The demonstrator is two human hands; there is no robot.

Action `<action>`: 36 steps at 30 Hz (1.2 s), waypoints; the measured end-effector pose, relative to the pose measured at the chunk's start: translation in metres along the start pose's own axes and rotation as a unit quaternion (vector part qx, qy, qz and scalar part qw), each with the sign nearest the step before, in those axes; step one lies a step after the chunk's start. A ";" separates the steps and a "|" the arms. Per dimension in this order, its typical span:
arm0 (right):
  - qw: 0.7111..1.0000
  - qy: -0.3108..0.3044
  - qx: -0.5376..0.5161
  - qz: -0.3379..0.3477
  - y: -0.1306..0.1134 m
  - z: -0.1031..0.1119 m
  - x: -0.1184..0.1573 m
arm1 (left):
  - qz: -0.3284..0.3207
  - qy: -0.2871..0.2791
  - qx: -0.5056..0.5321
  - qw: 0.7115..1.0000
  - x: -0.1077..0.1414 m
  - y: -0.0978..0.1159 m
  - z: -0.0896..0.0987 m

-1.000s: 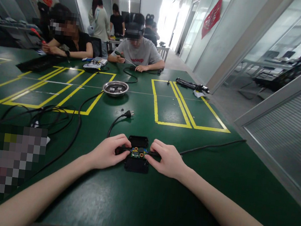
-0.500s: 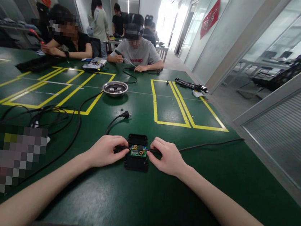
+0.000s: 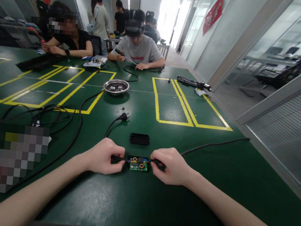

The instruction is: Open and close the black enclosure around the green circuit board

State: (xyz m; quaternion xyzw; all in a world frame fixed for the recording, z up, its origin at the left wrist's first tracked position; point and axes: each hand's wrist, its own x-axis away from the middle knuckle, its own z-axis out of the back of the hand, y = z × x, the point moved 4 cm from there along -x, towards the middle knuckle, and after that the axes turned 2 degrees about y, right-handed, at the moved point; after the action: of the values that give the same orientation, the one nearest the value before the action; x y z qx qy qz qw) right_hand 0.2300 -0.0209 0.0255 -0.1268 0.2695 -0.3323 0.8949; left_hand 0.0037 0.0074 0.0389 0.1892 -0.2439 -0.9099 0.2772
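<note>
A green circuit board (image 3: 138, 166) with copper coils lies between my hands, over a black case half whose edge shows behind it. My left hand (image 3: 107, 157) pinches the black cable at the board's left end. At the right end, the other black cable is pinched in my right hand (image 3: 171, 166). The second black case half (image 3: 139, 139) rests on the green table just beyond the board, apart from it. A black plug (image 3: 123, 117) lies farther off, its cord running toward my left hand.
A metal bowl (image 3: 116, 87) with metal parts stands ahead. Coiled black cables (image 3: 49, 114) lie at left, a black folded stand (image 3: 193, 83) at far right. Two people sit across the table; one holds a screwdriver (image 3: 120, 52). A cord (image 3: 214, 143) runs off rightward.
Both hands and the board have moved slightly toward me. The board now covers most of the near case half, and the gap to the far case half is wider.
</note>
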 end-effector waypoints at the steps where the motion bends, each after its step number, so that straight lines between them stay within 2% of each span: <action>1: 1.000 0.001 0.008 -0.011 0.001 -0.001 0.000 | 0.007 0.003 -0.010 1.000 0.000 -0.002 -0.001; 7: 0.998 -0.005 0.023 -0.052 0.005 -0.002 -0.001 | 0.027 0.004 -0.045 0.999 0.000 -0.010 -0.001; 14: 0.992 -0.001 0.053 -0.115 0.012 -0.002 -0.002 | 0.005 0.006 -0.045 0.999 -0.002 -0.003 -0.002; 23: 0.979 -0.017 0.110 -0.172 0.014 -0.010 -0.008 | 0.017 -0.025 -0.039 0.999 -0.002 -0.001 -0.002; 30: 0.983 -0.029 0.059 -0.170 0.023 -0.011 -0.010 | 0.021 -0.026 -0.009 0.999 -0.002 -0.003 -0.002; 36: 0.985 -0.048 0.071 -0.147 0.025 -0.010 -0.012 | 0.020 -0.030 -0.012 0.999 -0.001 -0.004 -0.002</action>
State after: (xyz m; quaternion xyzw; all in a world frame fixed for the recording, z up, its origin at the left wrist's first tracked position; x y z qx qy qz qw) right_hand 0.2298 0.0054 0.0117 -0.1171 0.1809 -0.4720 0.8549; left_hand 0.0041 0.0103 0.0351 0.1540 -0.2453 -0.9120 0.2906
